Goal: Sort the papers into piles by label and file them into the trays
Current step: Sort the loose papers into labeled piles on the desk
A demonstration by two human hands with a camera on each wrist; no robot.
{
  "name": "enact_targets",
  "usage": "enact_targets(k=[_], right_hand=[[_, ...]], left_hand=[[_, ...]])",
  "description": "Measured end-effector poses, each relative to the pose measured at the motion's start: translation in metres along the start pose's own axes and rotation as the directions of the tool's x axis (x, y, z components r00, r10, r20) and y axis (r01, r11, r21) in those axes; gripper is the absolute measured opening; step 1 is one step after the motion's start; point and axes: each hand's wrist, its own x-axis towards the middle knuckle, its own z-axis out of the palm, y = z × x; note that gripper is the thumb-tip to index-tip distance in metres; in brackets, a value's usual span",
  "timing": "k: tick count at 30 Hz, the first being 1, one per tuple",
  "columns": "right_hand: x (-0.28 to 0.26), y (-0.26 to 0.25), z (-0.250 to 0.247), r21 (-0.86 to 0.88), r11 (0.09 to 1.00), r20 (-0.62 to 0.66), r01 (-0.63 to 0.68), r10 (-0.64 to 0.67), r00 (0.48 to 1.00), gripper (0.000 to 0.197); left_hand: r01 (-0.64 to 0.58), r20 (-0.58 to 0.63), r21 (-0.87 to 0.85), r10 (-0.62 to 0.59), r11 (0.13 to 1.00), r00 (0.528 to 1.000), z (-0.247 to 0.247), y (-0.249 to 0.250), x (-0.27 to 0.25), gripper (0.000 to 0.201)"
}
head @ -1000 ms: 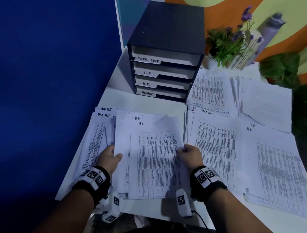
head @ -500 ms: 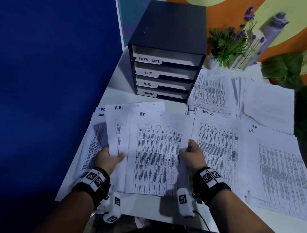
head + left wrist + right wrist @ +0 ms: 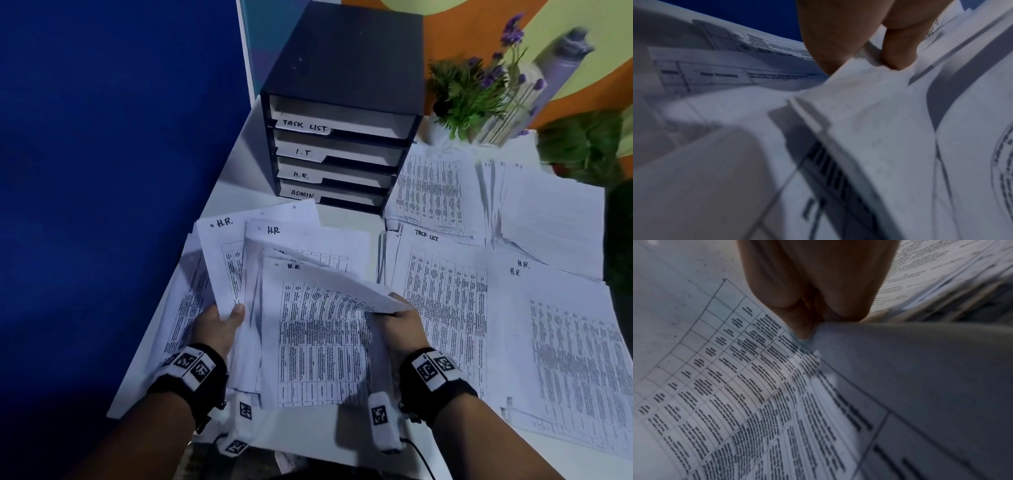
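Observation:
A stack of printed sheets marked H.R. is lifted off the white desk between both hands. My left hand grips its left edge, thumb on top; the left wrist view shows the fingers pinching paper. My right hand pinches the right edge, where an upper sheet bows up; the right wrist view shows the fingertips closed on that edge. The black tray unit stands behind, with slots labelled TASK LIST, I.T, H.R. and ADMIN. Each slot's inside looks bare.
A TASK LIST pile lies right of my hands, another H.R. pile at far right, and more piles behind them. More sheets lie under my left hand. A blue partition borders the left; a potted plant stands behind.
The H.R. stack has come up off the desk and fanned out, its sheets sliding apart toward the trays. An upper sheet now bows up at my right hand.

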Motion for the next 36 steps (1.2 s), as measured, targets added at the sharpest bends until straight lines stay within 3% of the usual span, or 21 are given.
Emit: enact_targets(k=[3,7,9,12,14,16,18,20,22,26,32,34,36], right_hand=[[0.002,0.003,-0.001,0.045,0.999,0.001,-0.029,0.029,1.0,0.008],[0.002,0.004,-0.001,0.103,0.994,0.016,-0.048,0.046,0.999,0.019],[0.005,0.005,-0.001,0.088,0.996,0.014,0.008,-0.009,1.0,0.019],[0.007,0.005,0.001,0.01,1.0,0.085,0.029,-0.03,0.996,0.02],[0.006,0.001,0.0,-0.029,0.999,0.033,0.046,-0.045,0.998,0.01],[0.011,0.001,-0.002,-0.09,0.995,-0.064,0.053,-0.059,0.996,0.018],[0.013,-0.001,-0.003,-0.211,0.976,-0.108,0.052,-0.076,0.991,0.025],[0.015,0.002,-0.002,-0.336,0.94,-0.117,0.059,-0.104,0.988,0.026],[0.013,0.004,0.001,-0.404,0.913,-0.11,0.062,-0.116,0.987,0.025],[0.011,0.01,0.003,-0.369,0.929,-0.113,0.038,-0.085,0.99,0.027],[0.01,0.009,-0.004,-0.234,0.972,-0.087,0.03,-0.052,0.995,0.032],[0.007,0.003,-0.007,-0.163,0.986,-0.058,0.029,-0.039,0.998,0.036],[-0.001,-0.002,-0.009,-0.084,0.996,0.001,0.024,-0.024,1.0,0.034]], left_hand=[[0.014,0.004,-0.03,-0.013,0.999,1.0,0.001,0.001,-0.001,0.021],[0.017,0.035,-0.064,-0.015,0.998,0.999,0.003,0.0,-0.002,0.022],[0.028,0.125,-0.045,-0.022,0.999,0.992,0.005,0.004,-0.006,0.02],[0.078,0.329,-0.034,-0.062,0.996,0.942,0.012,0.01,-0.016,0.021],[0.008,0.361,0.071,-0.033,0.997,0.932,0.016,0.009,-0.018,0.022],[-0.137,0.279,0.307,0.049,0.942,0.959,0.017,0.005,-0.014,0.023],[-0.194,0.128,0.529,0.148,0.826,0.981,0.015,0.005,-0.012,0.022],[-0.141,0.033,0.703,0.166,0.698,0.986,0.012,0.001,-0.012,0.058],[-0.067,0.001,0.749,0.101,0.659,0.995,0.01,-0.005,-0.011,0.088],[-0.019,-0.033,0.674,0.055,0.738,0.998,0.008,-0.008,-0.009,0.107],[-0.058,-0.116,0.56,0.147,0.826,0.982,0.002,-0.014,-0.008,0.118],[-0.08,-0.119,0.477,0.154,0.875,0.981,0.002,-0.016,-0.009,0.097],[-0.092,-0.13,0.384,0.153,0.919,0.98,0.001,-0.014,-0.011,0.059]])
